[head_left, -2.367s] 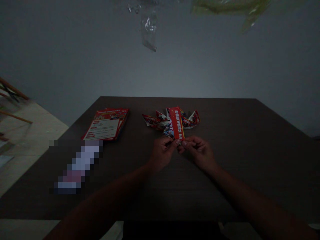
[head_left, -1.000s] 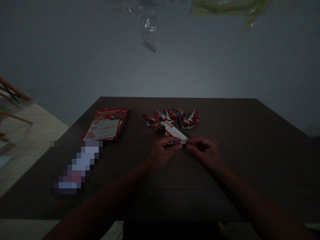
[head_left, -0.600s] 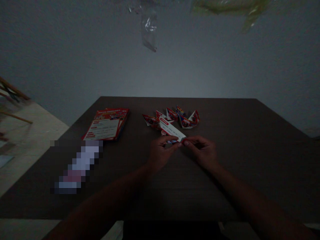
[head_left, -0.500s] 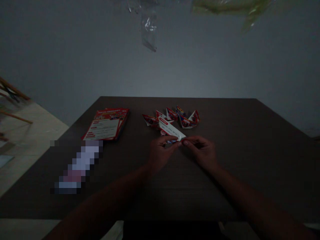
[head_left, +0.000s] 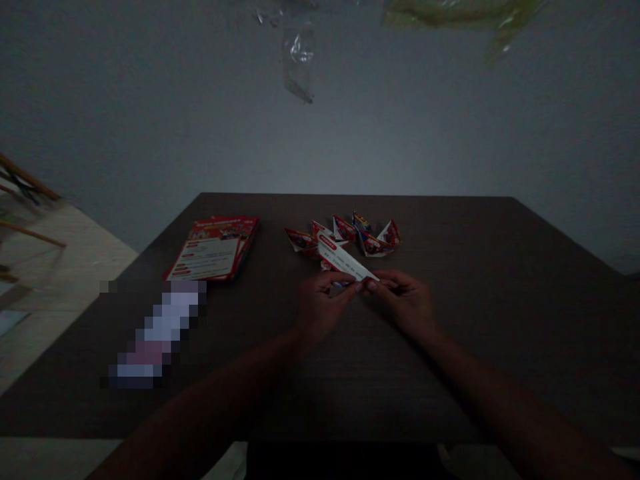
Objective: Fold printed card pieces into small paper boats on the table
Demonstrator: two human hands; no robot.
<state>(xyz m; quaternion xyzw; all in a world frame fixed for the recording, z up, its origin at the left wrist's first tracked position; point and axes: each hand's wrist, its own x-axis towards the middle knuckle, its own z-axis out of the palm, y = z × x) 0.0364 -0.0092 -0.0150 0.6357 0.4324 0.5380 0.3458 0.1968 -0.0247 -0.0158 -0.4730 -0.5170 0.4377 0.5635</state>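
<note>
Between my two hands is a partly folded paper leaflet (head_left: 345,260), white with print and a red strip at its upper end. My left hand (head_left: 325,300) pinches its lower edge from the left. From the right, my right hand (head_left: 405,297) grips the lower corner, thumb close to the left fingertips. Just beyond the leaflet several folded paper boats (head_left: 376,245) in red, white and blue stand in a loose group. The fingers hide part of the leaflet's underside.
A stack of red and white printed leaflets (head_left: 205,257) lies on the dark table (head_left: 500,320) at the left. Nearer me is a pixelated, blurred-out oblong (head_left: 157,337). The wall (head_left: 425,133) rises behind the table, with a clear plastic piece (head_left: 299,63) on it.
My right thumb has shifted slightly left along the leaflet's lower edge, and more of the white printed face shows by the right fingers. The boats and stack stay put.
</note>
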